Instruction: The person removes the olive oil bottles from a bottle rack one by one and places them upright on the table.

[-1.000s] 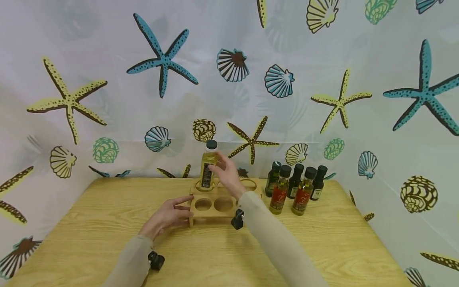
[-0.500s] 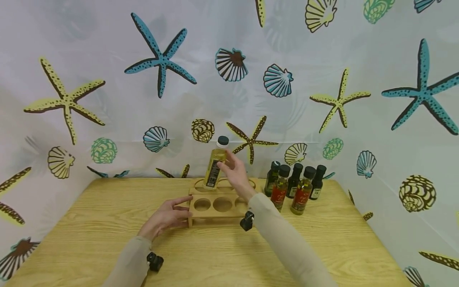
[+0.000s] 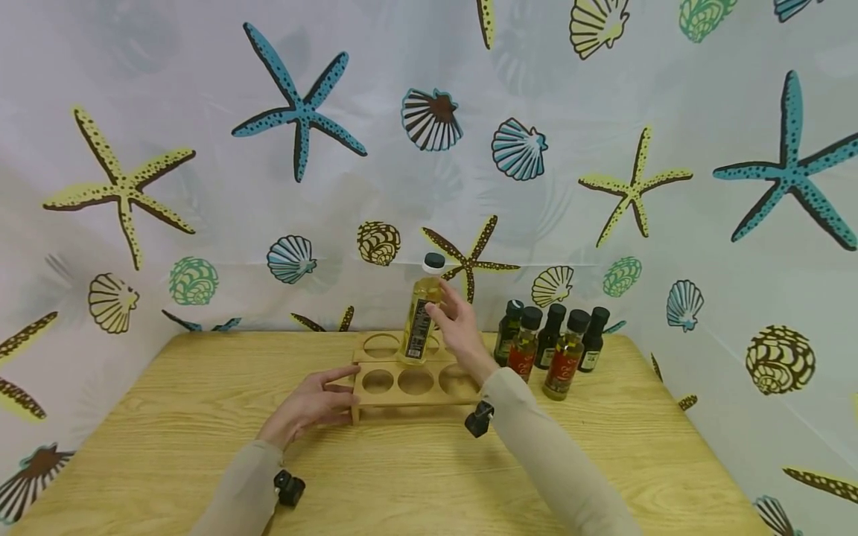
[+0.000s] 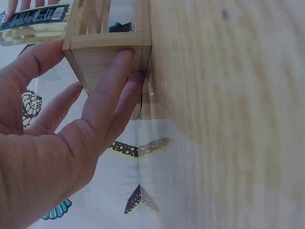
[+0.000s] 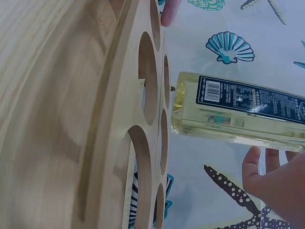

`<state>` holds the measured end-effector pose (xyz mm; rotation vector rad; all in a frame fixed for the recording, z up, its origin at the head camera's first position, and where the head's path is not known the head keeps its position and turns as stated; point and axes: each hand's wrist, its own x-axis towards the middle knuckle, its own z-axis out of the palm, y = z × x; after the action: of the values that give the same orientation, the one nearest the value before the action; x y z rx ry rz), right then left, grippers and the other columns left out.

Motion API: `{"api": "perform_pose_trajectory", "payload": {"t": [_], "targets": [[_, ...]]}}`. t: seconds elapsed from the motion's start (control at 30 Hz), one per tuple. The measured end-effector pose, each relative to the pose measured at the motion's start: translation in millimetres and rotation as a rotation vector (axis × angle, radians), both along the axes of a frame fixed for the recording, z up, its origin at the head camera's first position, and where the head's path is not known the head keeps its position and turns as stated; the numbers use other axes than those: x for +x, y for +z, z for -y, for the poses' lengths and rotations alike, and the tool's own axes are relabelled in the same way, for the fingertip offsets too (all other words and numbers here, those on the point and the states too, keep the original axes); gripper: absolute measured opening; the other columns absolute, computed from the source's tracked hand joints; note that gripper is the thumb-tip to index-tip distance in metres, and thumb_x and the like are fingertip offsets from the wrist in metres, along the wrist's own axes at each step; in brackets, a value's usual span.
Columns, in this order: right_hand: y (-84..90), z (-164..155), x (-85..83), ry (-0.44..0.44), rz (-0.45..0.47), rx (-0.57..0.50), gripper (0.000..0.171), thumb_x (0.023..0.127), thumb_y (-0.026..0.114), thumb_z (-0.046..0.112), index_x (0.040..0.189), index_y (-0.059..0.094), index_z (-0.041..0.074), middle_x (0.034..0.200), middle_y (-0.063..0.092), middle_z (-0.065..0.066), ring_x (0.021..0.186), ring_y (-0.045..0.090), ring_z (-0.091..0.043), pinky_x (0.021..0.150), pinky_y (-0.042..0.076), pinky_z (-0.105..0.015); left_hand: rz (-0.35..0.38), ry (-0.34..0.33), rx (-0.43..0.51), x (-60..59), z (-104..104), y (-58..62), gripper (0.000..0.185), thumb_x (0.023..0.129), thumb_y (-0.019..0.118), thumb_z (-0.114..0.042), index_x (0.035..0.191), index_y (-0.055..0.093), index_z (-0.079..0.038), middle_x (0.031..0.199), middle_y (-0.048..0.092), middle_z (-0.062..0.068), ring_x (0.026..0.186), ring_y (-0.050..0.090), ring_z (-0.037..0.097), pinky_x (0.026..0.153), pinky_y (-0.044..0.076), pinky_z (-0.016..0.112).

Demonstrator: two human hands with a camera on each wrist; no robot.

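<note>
My right hand holds a bottle of yellow oil with a dark label and dark cap, thumb on one side and fingers on the other. The bottle leans slightly over the back row of a two-tiered wooden bottle rack. In the right wrist view, the bottle's base hangs just above the rack's upper holes, apart from them. At the rack's left end, my left hand touches the side panel with extended fingers. The left wrist view shows those fingertips against the rack's end panel.
Right of the rack stand two red-labelled bottles with black caps. Behind them are several small dark bottles. A patterned curtain hangs behind the wooden table.
My right hand lifts the oil bottle from the back-left hole and carries it right, to about the middle of the back row. The left hand stays on the rack.
</note>
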<state>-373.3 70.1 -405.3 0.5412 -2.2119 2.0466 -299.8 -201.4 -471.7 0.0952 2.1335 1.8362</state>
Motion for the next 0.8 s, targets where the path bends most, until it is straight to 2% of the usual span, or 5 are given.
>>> {"api": "perform_pose_trajectory", "payload": {"t": [0.17,0.53,0.8], "targets": [[-0.9,-10.0,5.0,-0.002,0.018,0.012,0.059,0.1,0.057,0.03,0.154,0.033,0.03,0.16,0.03,-0.007,0.146,0.031,-0.03,0.115,0.035,-0.051,0.004,0.002,0.003,-0.7,-0.6,0.6,0.072,0.091,0.07,-0.013,0.154,0.035,-0.014,0.148,0.033,0.036,0.118,0.061,0.034,0.091,0.056,0.046],[-2.2,-24.7,15.0,-0.026,0.012,-0.011,0.058,0.1,0.058,0.026,0.154,0.034,0.024,0.158,0.032,-0.011,0.144,0.034,-0.033,0.111,0.04,-0.051,0.007,-0.001,0.006,-2.6,1.2,1.2,0.072,0.091,0.07,-0.012,0.154,0.034,-0.013,0.149,0.032,0.037,0.117,0.062,0.033,0.091,0.056,0.047],[-3.9,-39.7,22.0,-0.051,0.006,-0.006,0.058,0.1,0.058,0.024,0.153,0.035,0.021,0.156,0.036,-0.011,0.141,0.038,-0.032,0.112,0.039,-0.051,0.0,-0.01,0.013,-2.7,1.4,-1.9,0.073,0.091,0.07,-0.012,0.154,0.034,-0.012,0.149,0.031,0.038,0.117,0.062,0.033,0.091,0.056,0.047]]}}
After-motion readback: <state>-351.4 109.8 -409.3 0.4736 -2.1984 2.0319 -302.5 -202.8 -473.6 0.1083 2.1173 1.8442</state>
